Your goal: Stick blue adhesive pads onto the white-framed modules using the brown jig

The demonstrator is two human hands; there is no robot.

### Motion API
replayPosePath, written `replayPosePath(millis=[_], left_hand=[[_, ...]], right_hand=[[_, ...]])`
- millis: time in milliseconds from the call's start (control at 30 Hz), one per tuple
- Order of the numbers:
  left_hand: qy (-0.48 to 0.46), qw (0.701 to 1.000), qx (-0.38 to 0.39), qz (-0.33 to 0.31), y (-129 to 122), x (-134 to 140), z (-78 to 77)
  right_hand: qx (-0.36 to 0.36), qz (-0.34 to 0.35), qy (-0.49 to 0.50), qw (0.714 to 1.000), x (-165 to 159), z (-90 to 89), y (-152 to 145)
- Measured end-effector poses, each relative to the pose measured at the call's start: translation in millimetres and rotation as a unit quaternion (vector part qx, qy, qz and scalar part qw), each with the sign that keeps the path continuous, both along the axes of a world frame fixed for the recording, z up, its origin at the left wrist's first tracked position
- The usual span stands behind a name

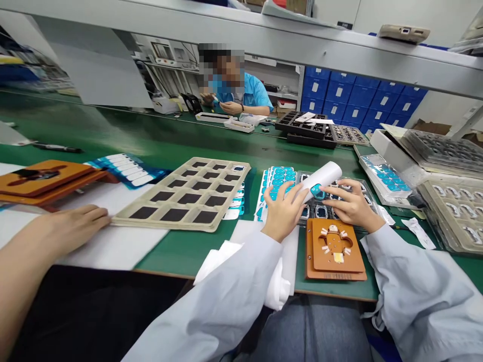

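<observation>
My left hand [285, 211] is closed on the lower end of a rolled white sheet [322, 176], which tilts up to the right. At its near end shows a rounded blue sticker [317, 191] with a dark middle. My right hand [350, 203] pinches at the sticker's right edge; its fingertips are partly hidden. Under both hands lies a clear tray [320, 210] of dark framed parts. Just in front sits an orange fixture [335, 250] with a shaped hollow and white tabs. Sheets of blue stickers [277, 183] lie behind my left hand.
A beige tray [175, 193] with dark compartments stands left, near another person's hand [81, 229]. Beyond it is a second orange fixture [41, 181]. Trays of parts [456, 211] stack up on the right. A co-worker [256, 93] sits opposite, beneath a metal shelf beam [264, 32].
</observation>
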State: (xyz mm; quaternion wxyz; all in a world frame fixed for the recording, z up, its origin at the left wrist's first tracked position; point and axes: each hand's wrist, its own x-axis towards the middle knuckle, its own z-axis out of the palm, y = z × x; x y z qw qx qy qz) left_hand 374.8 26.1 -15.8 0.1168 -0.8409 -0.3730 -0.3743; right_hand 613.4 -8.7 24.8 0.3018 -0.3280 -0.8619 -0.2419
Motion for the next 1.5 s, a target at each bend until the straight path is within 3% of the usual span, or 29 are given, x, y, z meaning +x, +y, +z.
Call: replayPosePath(millis=[200,333,467,567,667,767,867,1000,1167,1300,1500], left_hand=[[0.001,1.0,-0.019,-0.001,-0.3,-0.1,2.1],[0.012,0.995,-0.087,0.043,0.2,-1.3,5.5],[0.015,0.975,-0.159,0.152,2.6,-4.0,3.8],[0.02,0.968,-0.17,0.183,3.5,-4.5,1.9],[0.027,0.979,-0.16,0.126,3.4,-2.4,1.8],[0.034,0.988,-0.15,0.03,2.5,0.4,1.4],[0.02,0.99,-0.134,-0.041,0.3,1.7,1.0],[-0.006,0.983,-0.11,-0.147,-5.6,0.3,4.9],[-0.007,0.956,-0.054,-0.29,-11.6,-2.2,11.4],[-0.015,0.949,-0.041,-0.312,-12.0,-3.6,13.1],[0.007,0.934,-0.067,-0.35,-14.6,-8.7,15.3]], right_hand=[[-0.048,-0.015,0.084,0.995,-4.9,-0.6,1.8],[-0.088,-0.004,0.216,0.973,-10.8,2.0,0.1],[-0.205,-0.005,0.433,0.878,-6.2,0.8,1.0],[-0.261,0.002,0.541,0.799,2.6,0.1,-0.6],[-0.339,0.034,0.615,0.712,9.6,2.5,-8.8],[-0.409,0.046,0.623,0.665,13.1,5.8,-22.1],[-0.469,0.036,0.559,0.683,12.8,7.3,-35.7],[-0.497,0.035,0.425,0.755,3.7,7.7,-50.0],[-0.458,0.043,0.293,0.838,-13.0,6.8,-61.6],[-0.42,0.052,0.265,0.866,-17.6,-0.5,-63.2],[-0.393,0.056,0.237,0.887,-17.3,-7.4,-58.8]])
